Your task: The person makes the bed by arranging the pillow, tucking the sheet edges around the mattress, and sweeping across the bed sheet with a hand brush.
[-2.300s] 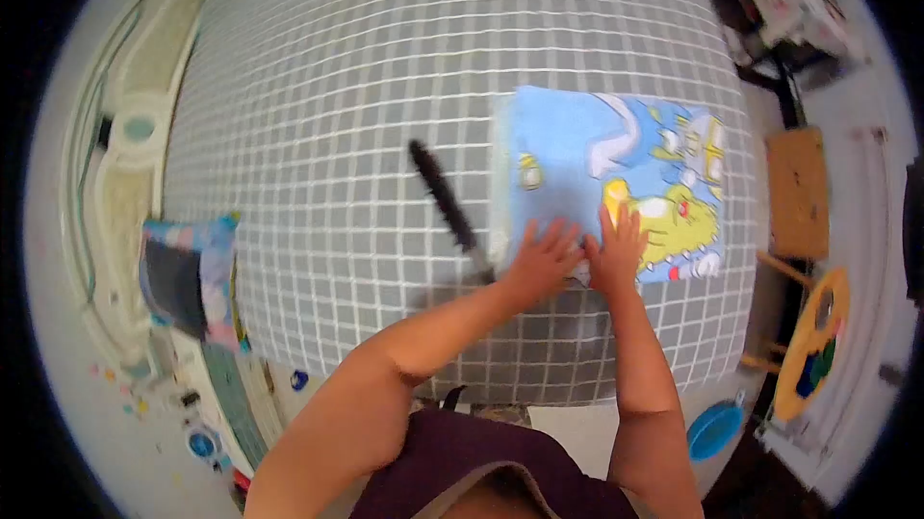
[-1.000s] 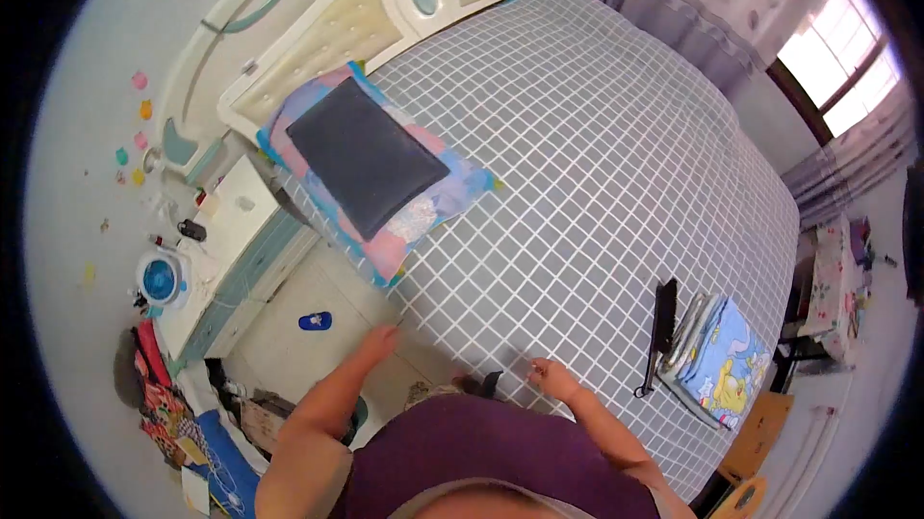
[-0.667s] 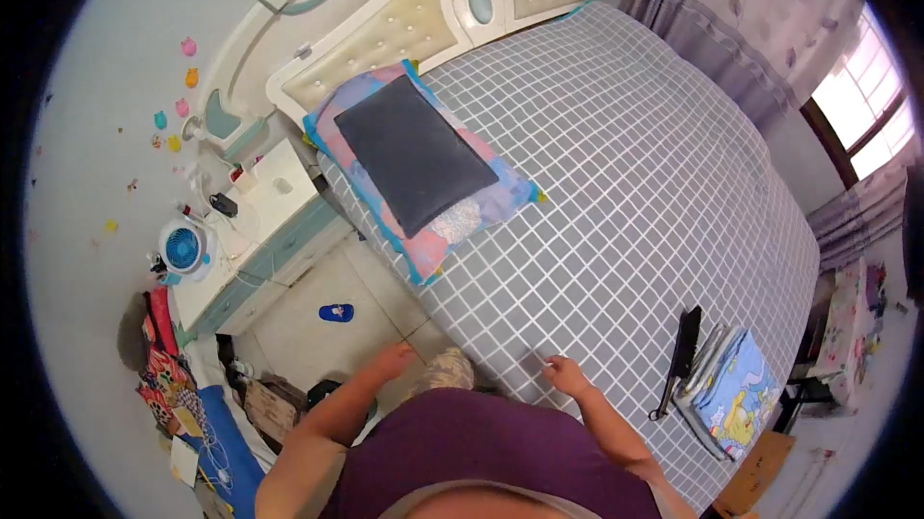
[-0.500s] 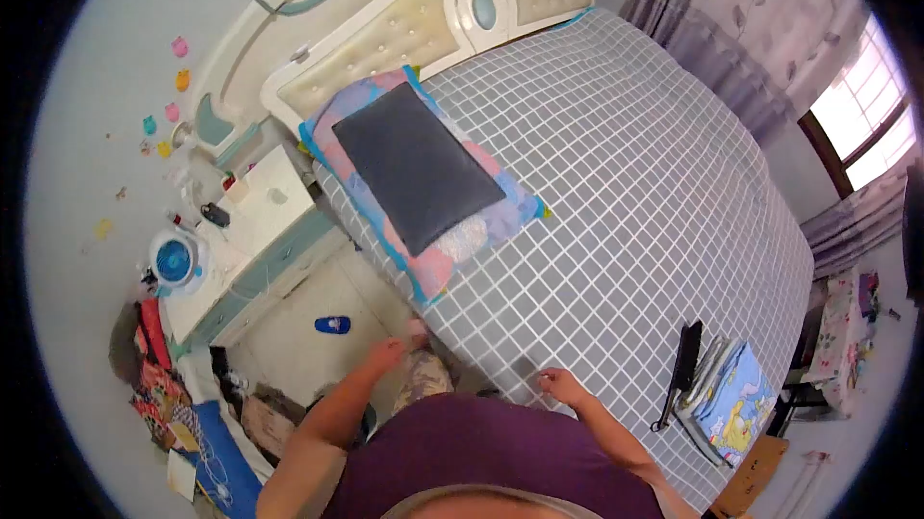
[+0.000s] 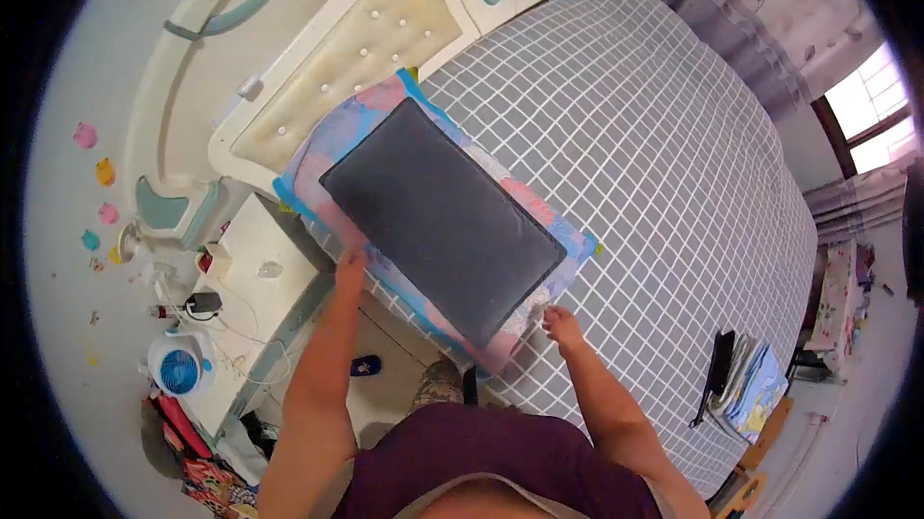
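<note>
A pillow point(image 5: 337, 161) in a pink and blue cover with bright blue edges lies on the bed against the headboard. On top of it rests a flat dark grey mat point(image 5: 438, 216). My left hand point(image 5: 354, 255) is at the pillow's left long edge; motion smears its fingers. At the near short edge, my right hand point(image 5: 562, 323) has its fingers curled and closed on the pillow's whitish patterned cloth. The mat's near corner lies between my two hands.
A grey bed sheet with white squares point(image 5: 654, 182) covers the mattress. Folded cloth point(image 5: 756, 389) and a black bed brush point(image 5: 722, 360) lie at the right. On my left stands a bedside cabinet point(image 5: 274, 273) with a small fan point(image 5: 180, 370). A blue slipper point(image 5: 366, 365) is on the floor.
I have come closer to the pillow and headboard. Both hands have moved forward from near my body to the pillow's edges, and the right hand has closed on its near edge.
</note>
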### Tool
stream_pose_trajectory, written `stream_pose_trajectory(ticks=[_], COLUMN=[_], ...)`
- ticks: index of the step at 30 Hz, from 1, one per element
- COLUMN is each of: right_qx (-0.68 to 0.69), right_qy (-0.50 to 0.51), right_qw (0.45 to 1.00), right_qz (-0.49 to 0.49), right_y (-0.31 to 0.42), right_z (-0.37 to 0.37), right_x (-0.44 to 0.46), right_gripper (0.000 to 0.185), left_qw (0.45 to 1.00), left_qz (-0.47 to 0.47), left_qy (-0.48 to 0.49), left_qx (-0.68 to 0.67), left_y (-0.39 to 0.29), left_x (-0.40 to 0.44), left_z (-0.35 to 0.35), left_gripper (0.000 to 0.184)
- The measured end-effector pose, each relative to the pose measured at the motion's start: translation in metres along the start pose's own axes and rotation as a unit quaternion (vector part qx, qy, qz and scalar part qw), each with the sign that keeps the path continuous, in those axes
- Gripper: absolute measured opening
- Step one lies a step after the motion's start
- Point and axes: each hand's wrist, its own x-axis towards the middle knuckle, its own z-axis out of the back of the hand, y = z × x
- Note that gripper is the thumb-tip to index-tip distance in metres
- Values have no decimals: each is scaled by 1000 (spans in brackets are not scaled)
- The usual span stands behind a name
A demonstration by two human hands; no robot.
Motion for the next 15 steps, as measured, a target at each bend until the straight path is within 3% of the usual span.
stream_pose_trajectory(ticks=[2, 6, 10, 15], right_qx=[-18, 33, 129, 248], right_qy=[-67, -110, -130, -106], right_qw=[997, 991, 974, 958], right_qz=[25, -74, -134, -99], right_y=[15, 32, 25, -2], right_z=[-12, -20, -21, -7], right_x=[17, 39, 60, 112], right_gripper=[43, 50, 58, 55], left_qw=[993, 980, 965, 922], left_qz=[-74, 23, 36, 93], left_qy=[51, -31, -48, 137], left_qx=[-77, -197, -254, -349], left_y=[-33, -55, -41, -12], left_x=[31, 63, 84, 113], left_z=[2, -2, -10, 22], left_gripper=[28, 31, 44, 69])
